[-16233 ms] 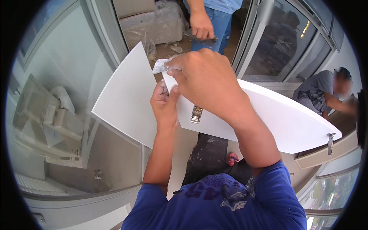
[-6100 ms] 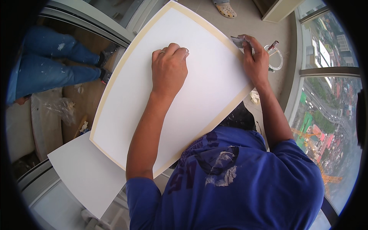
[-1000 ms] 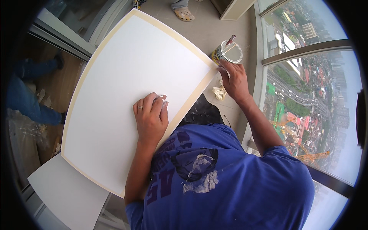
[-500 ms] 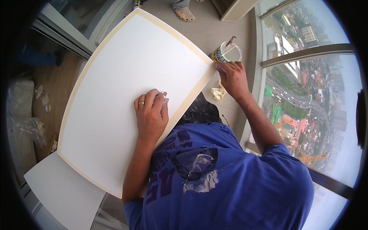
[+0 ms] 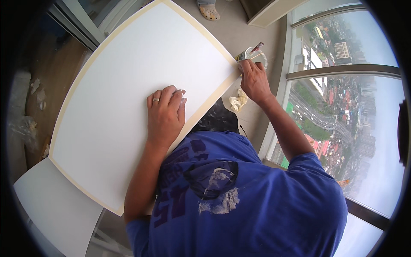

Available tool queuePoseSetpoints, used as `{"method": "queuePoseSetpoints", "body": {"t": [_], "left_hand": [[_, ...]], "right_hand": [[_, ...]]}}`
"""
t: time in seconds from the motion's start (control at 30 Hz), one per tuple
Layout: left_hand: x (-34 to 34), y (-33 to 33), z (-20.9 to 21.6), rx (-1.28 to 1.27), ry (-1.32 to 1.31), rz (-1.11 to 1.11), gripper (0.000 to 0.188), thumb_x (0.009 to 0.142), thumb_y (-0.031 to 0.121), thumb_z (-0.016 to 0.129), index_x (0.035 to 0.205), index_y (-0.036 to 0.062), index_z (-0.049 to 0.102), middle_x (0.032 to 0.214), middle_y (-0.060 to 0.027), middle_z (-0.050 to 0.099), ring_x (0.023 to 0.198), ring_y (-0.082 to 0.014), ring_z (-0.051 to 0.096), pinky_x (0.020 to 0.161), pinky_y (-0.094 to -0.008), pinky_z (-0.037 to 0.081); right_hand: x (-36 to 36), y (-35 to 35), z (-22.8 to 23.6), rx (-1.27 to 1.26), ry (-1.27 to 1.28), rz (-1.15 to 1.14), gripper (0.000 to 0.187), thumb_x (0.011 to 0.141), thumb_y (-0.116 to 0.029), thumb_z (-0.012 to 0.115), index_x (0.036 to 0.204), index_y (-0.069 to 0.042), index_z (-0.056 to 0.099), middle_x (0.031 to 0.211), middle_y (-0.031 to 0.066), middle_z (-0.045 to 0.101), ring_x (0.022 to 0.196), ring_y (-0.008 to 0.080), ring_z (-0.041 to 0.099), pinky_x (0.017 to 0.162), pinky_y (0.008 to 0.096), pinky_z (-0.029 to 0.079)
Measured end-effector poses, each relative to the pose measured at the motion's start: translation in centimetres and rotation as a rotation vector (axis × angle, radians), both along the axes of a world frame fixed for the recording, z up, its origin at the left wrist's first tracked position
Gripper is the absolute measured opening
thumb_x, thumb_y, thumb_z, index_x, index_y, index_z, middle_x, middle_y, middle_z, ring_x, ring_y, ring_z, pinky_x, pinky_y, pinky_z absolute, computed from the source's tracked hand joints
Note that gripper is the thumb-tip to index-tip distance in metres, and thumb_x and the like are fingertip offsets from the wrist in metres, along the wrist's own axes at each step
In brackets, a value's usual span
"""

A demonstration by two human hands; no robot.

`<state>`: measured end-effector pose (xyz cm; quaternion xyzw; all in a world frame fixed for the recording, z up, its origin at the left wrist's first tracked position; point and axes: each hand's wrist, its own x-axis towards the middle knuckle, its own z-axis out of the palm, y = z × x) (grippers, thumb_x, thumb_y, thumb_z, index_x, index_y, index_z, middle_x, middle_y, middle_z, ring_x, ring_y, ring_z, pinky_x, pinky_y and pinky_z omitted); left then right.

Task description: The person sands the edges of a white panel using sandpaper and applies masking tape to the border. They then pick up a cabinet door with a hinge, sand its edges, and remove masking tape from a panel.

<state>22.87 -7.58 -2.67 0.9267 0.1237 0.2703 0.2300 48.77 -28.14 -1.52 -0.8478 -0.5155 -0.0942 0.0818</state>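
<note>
A large white panel [image 5: 120, 85] lies in front of me, its edges bordered with cream masking tape [image 5: 209, 96]. My left hand [image 5: 166, 109], with a ring on one finger, rests on the panel near its close edge. Its fingers are curled, and a small whitish bit shows at the fingertips, too small to name. At the panel's right corner my right hand [image 5: 255, 81] is closed in a pinch on the masking tape; the fingertips are partly hidden.
Beyond my right hand a paint bucket [image 5: 260, 59] stands with a paintbrush [image 5: 257, 47] across it. Crumpled tape [image 5: 238, 101] lies on the floor. Another white panel [image 5: 55, 205] is at lower left. A person's clog [image 5: 209, 11] shows at the top; windows [image 5: 342, 103] line the right.
The view has shifted slightly, so the panel sits farther left and higher. My right hand's fingers have drawn in more at the corner; my left hand stays on the panel.
</note>
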Motion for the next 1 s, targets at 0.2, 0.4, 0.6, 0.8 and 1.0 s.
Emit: {"method": "queuePoseSetpoints", "body": {"t": [0.2, 0.4, 0.6, 0.8, 1.0], "left_hand": [[0.0, 0.1, 0.1, -0.014, -0.006, -0.004, 0.017, 0.094, 0.014, 0.072, 0.110, 0.0072, 0.072, 0.115, -0.0039, 0.064, 0.105, -0.0248, 0.059, 0.100, -0.0425, 0.043], [0.0, 0.2, 0.4, -0.029, -0.014, -0.021, 0.017, 0.096, 0.014, 0.071, 0.112, 0.0069, 0.072, 0.114, -0.0047, 0.063, 0.106, -0.0252, 0.059, 0.101, -0.0430, 0.043], [-0.1, 0.0, 0.6, -0.037, -0.003, -0.006, 0.018, 0.095, 0.012, 0.071, 0.111, 0.0053, 0.072, 0.115, -0.0062, 0.066, 0.108, -0.0264, 0.061, 0.101, -0.0427, 0.043], [-0.1, 0.1, 0.4, -0.007, -0.002, -0.006, 0.018, 0.094, 0.012, 0.072, 0.111, 0.0054, 0.072, 0.114, -0.0059, 0.065, 0.108, -0.0256, 0.061, 0.100, -0.0427, 0.044], [0.0, 0.0, 0.2, 0.006, -0.007, -0.007, 0.017, 0.094, 0.012, 0.072, 0.110, 0.0059, 0.072, 0.114, -0.0052, 0.065, 0.108, -0.0254, 0.061, 0.100, -0.0431, 0.044]], "right_hand": [[0.0, -0.8, 0.6, 0.108, 0.045, 0.025, 0.023, 0.090, 0.001, 0.060, 0.113, -0.003, 0.060, 0.095, 0.0151, 0.070, 0.087, 0.0358, 0.067, 0.090, 0.0433, 0.047], [0.2, -0.6, 1.4, 0.082, -0.011, 0.104, 0.019, 0.089, 0.001, 0.061, 0.108, -0.004, 0.063, 0.089, 0.0139, 0.071, 0.082, 0.0350, 0.068, 0.089, 0.0433, 0.048], [0.4, 0.0, 0.9, -0.055, -0.065, 0.048, 0.024, 0.087, 0.002, 0.057, 0.110, -0.002, 0.057, 0.099, 0.0170, 0.068, 0.093, 0.0356, 0.066, 0.092, 0.0447, 0.045], [-2.4, -0.7, 1.7, 0.032, -0.044, -0.002, 0.029, 0.087, 0.003, 0.056, 0.117, -0.001, 0.056, 0.120, 0.0191, 0.067, 0.110, 0.0374, 0.064, 0.099, 0.0441, 0.044], [-2.8, -1.1, 4.3, 0.079, 0.100, -0.107, 0.025, 0.099, -0.002, 0.058, 0.124, -0.001, 0.057, 0.125, 0.0169, 0.067, 0.114, 0.0369, 0.066, 0.101, 0.0484, 0.046]]}}
